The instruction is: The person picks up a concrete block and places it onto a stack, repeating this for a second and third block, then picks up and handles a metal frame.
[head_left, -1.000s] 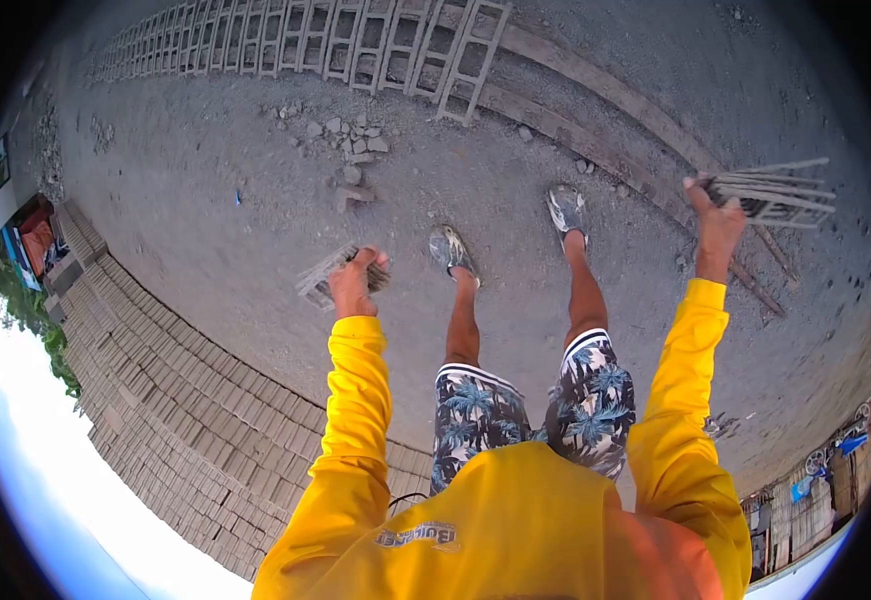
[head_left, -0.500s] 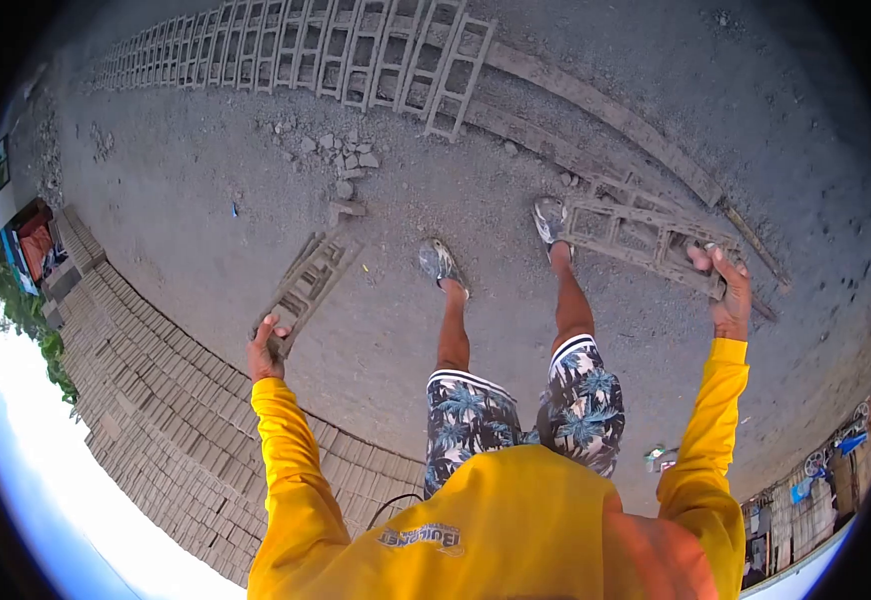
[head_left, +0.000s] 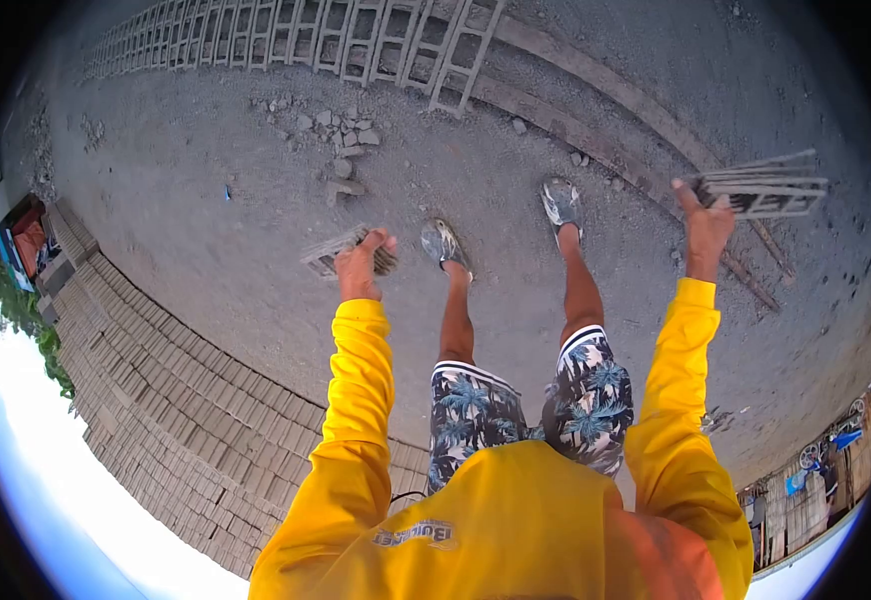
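Observation:
Two grey, dusty bundles of ladder-like frames with rectangular openings are in my hands. My left hand [head_left: 364,262] is closed over one end of the left bundle of frames [head_left: 322,254], which points left above the ground. Out to the right, my right hand [head_left: 708,222] grips the end of the other bundle of frames [head_left: 778,192]. Its thin layers fan apart slightly, and it extends right from the fingers. Both yellow sleeves reach forward, one on each side of my legs.
A long row of similar grey frames [head_left: 356,40] stretches across the top left. Wooden planks [head_left: 596,85] lie to its right. Broken rubble [head_left: 341,130] sits ahead of my shoes [head_left: 446,245]. Stacked blocks [head_left: 176,390] fill the left side. Bikes [head_left: 811,456] stand far right.
My left hand moved right and forward, and its bundle swung to point left. My right hand moved forward and slightly left; its bundle now points right instead of left toward my shoe.

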### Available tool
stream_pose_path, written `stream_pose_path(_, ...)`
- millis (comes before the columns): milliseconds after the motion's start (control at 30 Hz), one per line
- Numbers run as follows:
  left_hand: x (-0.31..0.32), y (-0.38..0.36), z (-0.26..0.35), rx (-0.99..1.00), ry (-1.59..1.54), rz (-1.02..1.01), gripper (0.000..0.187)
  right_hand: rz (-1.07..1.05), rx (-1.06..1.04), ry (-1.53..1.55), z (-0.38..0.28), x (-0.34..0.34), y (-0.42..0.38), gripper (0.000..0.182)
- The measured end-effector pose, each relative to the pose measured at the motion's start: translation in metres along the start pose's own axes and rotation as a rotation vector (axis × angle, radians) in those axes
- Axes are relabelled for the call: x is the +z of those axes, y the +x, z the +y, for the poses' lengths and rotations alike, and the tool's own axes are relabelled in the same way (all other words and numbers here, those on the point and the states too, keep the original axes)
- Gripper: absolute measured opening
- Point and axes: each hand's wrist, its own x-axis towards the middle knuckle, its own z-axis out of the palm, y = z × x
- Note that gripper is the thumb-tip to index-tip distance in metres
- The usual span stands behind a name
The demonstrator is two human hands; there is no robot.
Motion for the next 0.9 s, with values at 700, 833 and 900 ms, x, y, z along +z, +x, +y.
stream_pose_path(700, -0.261, 0.006, 0.035, 0.12, -0.111, 0.135, 0.021, -0.031, 0.24, -0.106, 0.001, -0.235, 0.051, 0.034)
stream_pose_path(833, -0.148, 0.019, 0.003, 0.099, 0.077, 0.166, 0.016, 0.191, 0.1, -0.297, 0.024, -0.156, 0.067, 0.052)
stream_pose_path(900, -0.077, 0.016, -0.014, 0.052, 0.023, 0.065, 0.018, 0.086, 0.079, -0.238, 0.01, -0.073, 0.028, 0.043)
